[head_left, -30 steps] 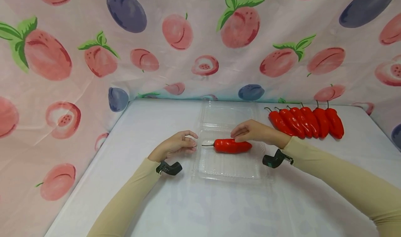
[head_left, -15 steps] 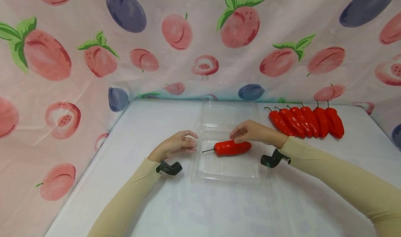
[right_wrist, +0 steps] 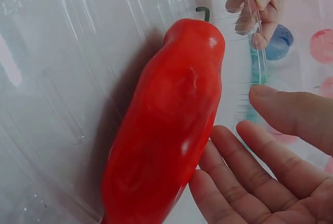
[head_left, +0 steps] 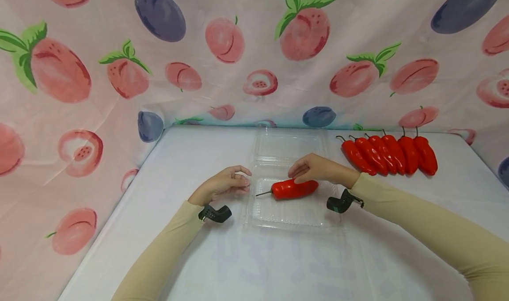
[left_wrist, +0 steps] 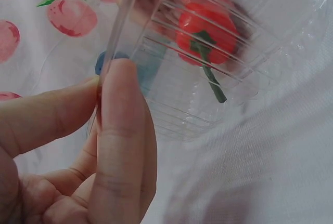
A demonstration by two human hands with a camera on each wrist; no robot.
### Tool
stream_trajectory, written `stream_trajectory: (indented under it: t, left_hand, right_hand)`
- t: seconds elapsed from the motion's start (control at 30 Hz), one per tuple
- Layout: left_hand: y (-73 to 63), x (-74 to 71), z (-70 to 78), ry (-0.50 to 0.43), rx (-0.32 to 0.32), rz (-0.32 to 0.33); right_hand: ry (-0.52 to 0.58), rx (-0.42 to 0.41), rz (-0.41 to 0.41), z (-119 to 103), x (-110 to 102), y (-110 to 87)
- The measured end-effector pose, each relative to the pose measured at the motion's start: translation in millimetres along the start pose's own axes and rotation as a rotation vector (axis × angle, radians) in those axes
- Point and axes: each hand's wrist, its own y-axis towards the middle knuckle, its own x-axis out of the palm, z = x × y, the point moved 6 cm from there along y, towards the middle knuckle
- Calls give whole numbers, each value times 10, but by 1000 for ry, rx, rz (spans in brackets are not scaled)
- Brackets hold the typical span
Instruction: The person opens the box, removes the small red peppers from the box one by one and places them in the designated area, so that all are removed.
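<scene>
A clear plastic clamshell box (head_left: 292, 212) lies unfolded on the table, its lid flat at the back. One glossy red chili pepper (head_left: 293, 189) rests in the base, its thin stem pointing left. Thumb and forefinger of my left hand (head_left: 222, 184) pinch the box's left edge, as the left wrist view shows with the rim (left_wrist: 117, 31) between them. My right hand (head_left: 316, 168) is at the pepper's far side; in the right wrist view its straight, spread fingers (right_wrist: 250, 167) touch the red flank (right_wrist: 171, 115), with the thumb held away from it.
Several more red chili peppers (head_left: 391, 155) lie side by side at the back right of the table, stems toward the back. A fruit-printed cloth (head_left: 222, 84) hangs behind and on the left. White cloth covers the table (head_left: 258, 265).
The pepper in the box has shifted a little toward me and its stem end has swung nearer. My right hand has moved slightly left and toward me. The left hand stays put.
</scene>
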Motion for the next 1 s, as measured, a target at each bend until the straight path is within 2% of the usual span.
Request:
stream_trajectory:
  t: [0.5, 0.67, 0.8, 1.0]
  left_hand:
    - [-12, -3, 20, 3, 11, -1]
    - [-10, -2, 20, 9, 8, 0]
    - [-6, -5, 15, 13, 2, 6]
    - [-8, -2, 20, 14, 8, -2]
  right_hand:
    - [-19, 36, -19, 19, 37, 30]
    - [-72, 61, -33, 26, 65, 29]
    - [-101, 72, -59, 47, 99, 13]
    - [-77, 90, -102, 99, 140, 20]
